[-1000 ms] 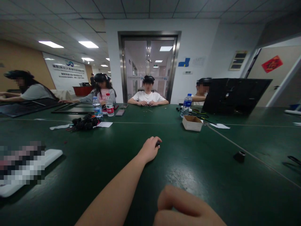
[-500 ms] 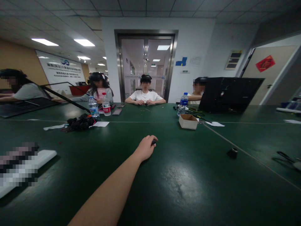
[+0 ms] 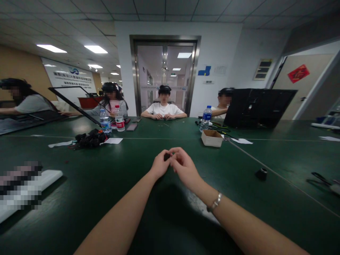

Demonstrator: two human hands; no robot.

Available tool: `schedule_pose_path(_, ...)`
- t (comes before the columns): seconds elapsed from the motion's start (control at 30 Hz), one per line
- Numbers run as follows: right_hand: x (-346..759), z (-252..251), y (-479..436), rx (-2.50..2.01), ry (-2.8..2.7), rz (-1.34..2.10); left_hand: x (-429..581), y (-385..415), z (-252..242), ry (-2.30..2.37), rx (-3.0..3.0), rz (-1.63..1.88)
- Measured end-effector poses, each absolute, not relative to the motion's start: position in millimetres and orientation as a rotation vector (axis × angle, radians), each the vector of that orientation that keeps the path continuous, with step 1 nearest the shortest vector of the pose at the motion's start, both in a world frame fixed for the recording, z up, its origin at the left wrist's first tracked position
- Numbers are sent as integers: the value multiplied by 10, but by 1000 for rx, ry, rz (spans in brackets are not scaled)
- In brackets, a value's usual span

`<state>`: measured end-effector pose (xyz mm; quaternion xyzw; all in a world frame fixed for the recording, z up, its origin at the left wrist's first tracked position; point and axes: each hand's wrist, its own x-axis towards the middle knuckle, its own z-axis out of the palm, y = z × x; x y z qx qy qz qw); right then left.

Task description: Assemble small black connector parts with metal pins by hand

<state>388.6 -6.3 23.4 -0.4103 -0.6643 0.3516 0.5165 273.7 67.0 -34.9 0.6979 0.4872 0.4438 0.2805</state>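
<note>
My left hand [image 3: 160, 165] is closed around a small black object [image 3: 166, 156] just above the green table [image 3: 106, 198]. Its kind cannot be made out, as the fingers cover most of it. My right hand [image 3: 183, 165], with a silver bracelet on its wrist, meets the left one. Its thumb and fingers are curled into a pinch at the right side of the black object; what lies between those fingertips is hidden.
A small open cardboard box [image 3: 211, 139] and a water bottle [image 3: 205, 118] stand ahead on the right. A black ring-shaped piece [image 3: 261, 174] lies nearer. Tangled black items [image 3: 91, 138] and two bottles are at left. Other people sit across the table.
My right hand has come in from the lower right and met my left hand at the black object. The left hand has turned slightly and moved a little to the left.
</note>
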Motion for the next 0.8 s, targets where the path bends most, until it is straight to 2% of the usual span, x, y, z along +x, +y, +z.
schedule_pose_path(0.07, 4031, 3, 252, -1248, -1369, 816, 2751, 740, -373, 1279, 1767, 1289)
schedule_pose_path(0.13, 4134, -202, 440, -1366, -1269, 963, 2781, 804, -397, 1280, 1629, 1347)
schedule_pose_path(0.27, 4088, -276, 593, -1205, -1244, 1344, 2855, 862, -413, 1316, 1546, 1349)
schedule_pose_path(0.33, 4010, -240, 639, -1146, -1188, 1423, 2882, 845, -399, 1378, 1665, 1323)
schedule_pose_path(0.53, 4000, -310, 721, -1053, -1212, 1322, 2952, 706, -356, 1466, 1901, 1233)
schedule_pose_path(0.8, 4067, -343, 704, -1042, -1348, 1248, 2954, 675, -386, 1418, 1909, 1277)
